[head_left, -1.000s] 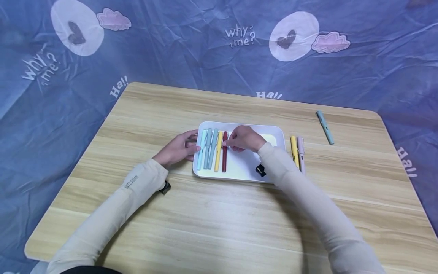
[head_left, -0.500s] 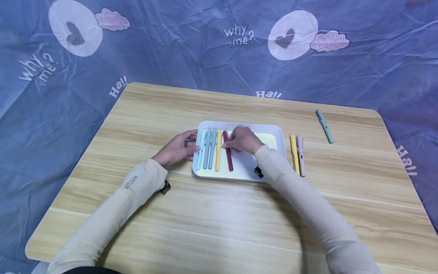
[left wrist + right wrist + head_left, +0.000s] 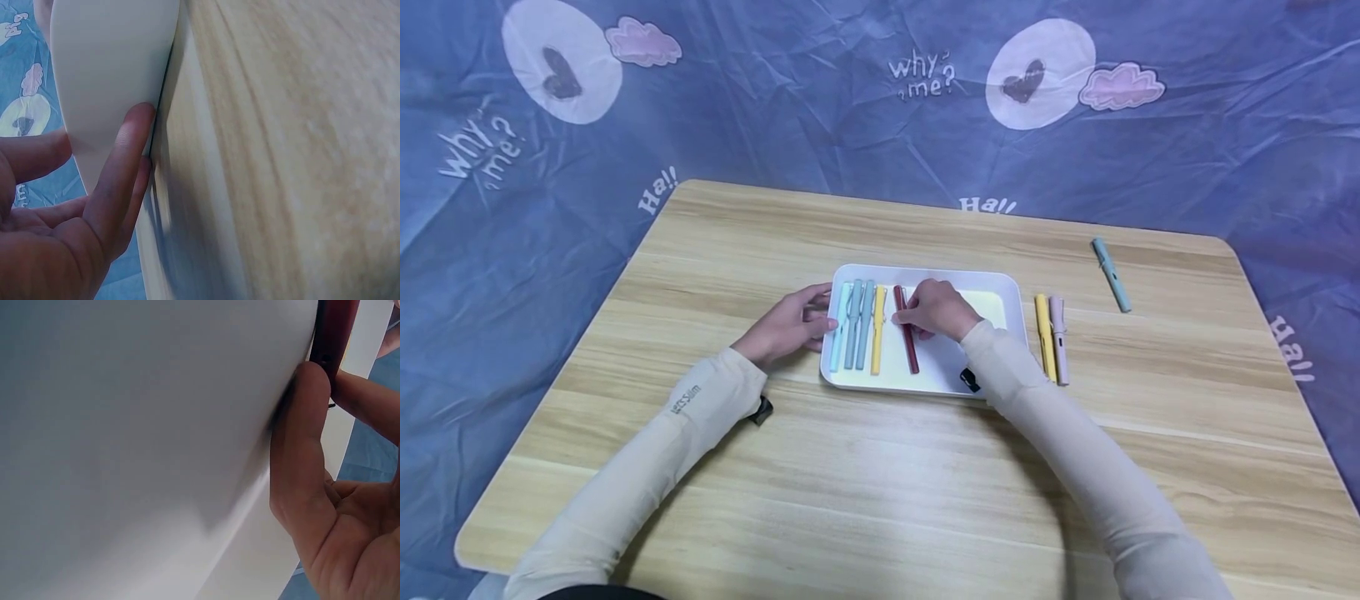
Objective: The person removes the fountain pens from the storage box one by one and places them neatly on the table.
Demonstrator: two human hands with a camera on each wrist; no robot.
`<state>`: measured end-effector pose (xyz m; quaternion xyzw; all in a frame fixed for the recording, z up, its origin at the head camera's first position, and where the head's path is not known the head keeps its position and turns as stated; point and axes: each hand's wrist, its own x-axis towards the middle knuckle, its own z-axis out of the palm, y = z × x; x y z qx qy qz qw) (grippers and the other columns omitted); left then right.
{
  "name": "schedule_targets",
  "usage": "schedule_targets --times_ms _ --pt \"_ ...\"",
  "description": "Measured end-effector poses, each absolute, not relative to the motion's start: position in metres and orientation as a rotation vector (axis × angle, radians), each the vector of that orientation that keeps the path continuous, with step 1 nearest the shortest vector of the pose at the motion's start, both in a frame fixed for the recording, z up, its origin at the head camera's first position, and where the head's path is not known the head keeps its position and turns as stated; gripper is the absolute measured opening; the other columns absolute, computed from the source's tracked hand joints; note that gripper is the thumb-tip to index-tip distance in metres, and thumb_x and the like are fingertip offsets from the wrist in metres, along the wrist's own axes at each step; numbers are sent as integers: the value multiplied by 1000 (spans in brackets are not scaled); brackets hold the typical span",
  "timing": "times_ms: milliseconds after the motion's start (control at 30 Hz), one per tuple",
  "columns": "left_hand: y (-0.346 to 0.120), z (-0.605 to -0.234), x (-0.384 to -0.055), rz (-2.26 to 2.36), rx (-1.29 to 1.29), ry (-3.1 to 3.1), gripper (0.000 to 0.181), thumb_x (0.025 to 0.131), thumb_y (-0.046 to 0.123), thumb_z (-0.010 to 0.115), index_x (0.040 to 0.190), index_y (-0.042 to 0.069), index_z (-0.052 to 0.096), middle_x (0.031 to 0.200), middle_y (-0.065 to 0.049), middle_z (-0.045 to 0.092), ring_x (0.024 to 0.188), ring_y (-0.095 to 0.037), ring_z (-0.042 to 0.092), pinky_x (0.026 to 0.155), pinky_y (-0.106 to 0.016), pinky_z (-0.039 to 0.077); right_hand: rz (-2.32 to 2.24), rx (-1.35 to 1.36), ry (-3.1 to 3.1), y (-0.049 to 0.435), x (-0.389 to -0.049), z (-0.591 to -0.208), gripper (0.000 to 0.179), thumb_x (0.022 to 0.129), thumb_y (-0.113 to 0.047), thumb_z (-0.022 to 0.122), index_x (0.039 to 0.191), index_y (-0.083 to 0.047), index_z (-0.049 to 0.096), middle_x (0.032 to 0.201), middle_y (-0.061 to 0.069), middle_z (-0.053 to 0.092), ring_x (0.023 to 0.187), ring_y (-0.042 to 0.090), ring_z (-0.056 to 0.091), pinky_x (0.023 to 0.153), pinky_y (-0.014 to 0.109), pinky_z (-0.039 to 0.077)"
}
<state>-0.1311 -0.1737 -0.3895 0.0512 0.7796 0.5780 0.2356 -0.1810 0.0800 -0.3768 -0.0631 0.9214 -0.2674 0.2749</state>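
Note:
A white tray [image 3: 928, 392] lies on the table with a row of capped pens in it. My left hand [image 3: 786, 327] holds the tray's left end, thumb on the rim and fingers along the outer wall [image 3: 112, 69]. Between thumb and index finger, my right hand [image 3: 943, 308] pinches a dark red pen [image 3: 910, 352], which slants slightly inside the tray; its red barrel [image 3: 335, 337] shows in the right wrist view. Left of it lie a yellow pen [image 3: 877, 333], two grey-blue pens [image 3: 854, 325] and a pale cyan pen [image 3: 840, 329], roughly parallel.
Just right of the tray, another yellow pen [image 3: 1046, 337] and a lilac pen [image 3: 1059, 346] lie side by side on the wooden table [image 3: 850, 492]. A teal pen [image 3: 1111, 275] lies farther back at the right. A blue printed cloth [image 3: 820, 108] hangs behind the table.
The red pen has shifted right, away from the yellow one, and turned from upright in view to slanted. My right hand stays on it; the left hand keeps its place on the tray.

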Motion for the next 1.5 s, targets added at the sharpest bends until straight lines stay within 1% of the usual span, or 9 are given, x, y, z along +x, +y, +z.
schedule_targets --times_ms 133,233,400,667,767,967,1200,1400,1500 --pt "-174 -390 -132 1588 143 2138 70 104 1 58 164 1 22 156 -26 40 134 -42 53 89 -37 64 -856 -144 2426 84 -181 -379 26 96 -22 77 102 3 75 84 10 72 68 15 71 69 29 63" --pt "-174 -390 -132 1579 144 2143 70 104 1 58 164 1 22 155 -26 40 134 -42 53 89 -37 64 -989 -105 2360 88 -180 -381 22 96 -18 77 99 4 72 88 11 70 69 15 69 67 28 65" --pt "-174 -390 -133 1578 141 2143 70 104 2 59 164 0 22 155 -26 40 134 -42 53 88 -37 64 -1093 -78 2297 92 -180 -382 19 96 -14 75 101 4 68 90 12 70 72 15 67 67 27 64" --pt "-174 -391 -134 1577 142 2143 70 104 2 59 164 1 22 155 -26 40 133 -42 53 88 -36 64 -1167 -50 2212 97 -181 -378 15 99 -8 70 102 6 64 93 14 69 70 15 66 70 28 65" --pt "-174 -391 -134 1572 144 2149 70 104 2 59 164 1 23 155 -25 41 133 -41 53 88 -36 64 -1179 -44 2191 99 -182 -377 14 100 -8 69 102 5 63 93 13 69 70 14 66 71 29 65" --pt "-174 -391 -134 1568 141 2146 70 104 2 59 164 1 22 156 -25 40 134 -41 53 89 -36 64 -1200 -77 2180 101 -180 -372 14 99 -8 68 102 6 66 92 12 69 73 15 65 74 30 65" --pt "-174 -390 -133 1575 135 2144 71 104 1 59 164 1 21 156 -25 40 134 -42 52 89 -37 64 -1233 -134 2183 108 -179 -361 20 103 -15 67 100 5 66 88 10 69 79 20 66 79 37 65" --pt "-174 -390 -133 1570 142 2150 70 104 1 59 164 1 22 155 -26 41 134 -42 53 87 -36 65 -1297 -153 2165 116 -179 -355 26 106 -17 62 105 8 66 91 14 70 83 24 68 85 43 65" --pt "-174 -390 -133 1573 145 2148 70 104 1 59 164 1 22 155 -27 40 134 -43 53 87 -37 65 -1329 -155 2170 122 -179 -354 27 106 -17 63 108 9 67 95 14 71 84 22 69 86 44 65"
